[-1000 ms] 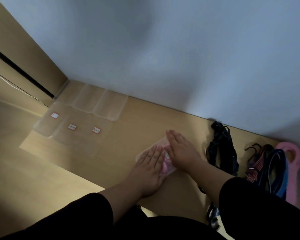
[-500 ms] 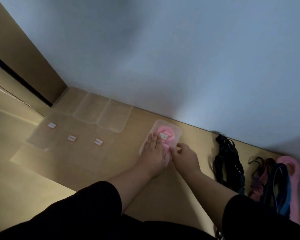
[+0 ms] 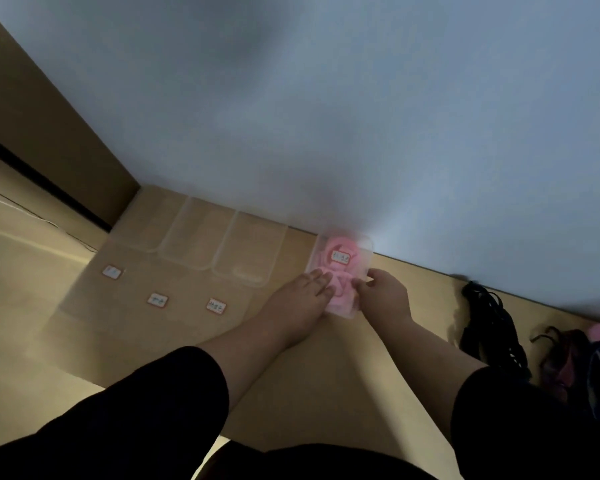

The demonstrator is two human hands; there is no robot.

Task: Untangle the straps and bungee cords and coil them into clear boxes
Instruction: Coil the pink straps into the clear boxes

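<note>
Both hands on lidded clear box (image 3: pixel 361 252) holding pink coil (image 3: pixel 336 247): left hand (image 3: pixel 303 296) flat, right hand (image 3: pixel 383 294) pinching edge.

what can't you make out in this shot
- Writing on the label of the lidded box, head view: too small and blurred.
- Near end of the pink strap inside: covered by the left hand and right hand.
- Pile of cords at right: cut off by the frame edge, dark.
- Empty boxes: motion blur.

Dim, soft, motion-blurred, wide-angle warp
</note>
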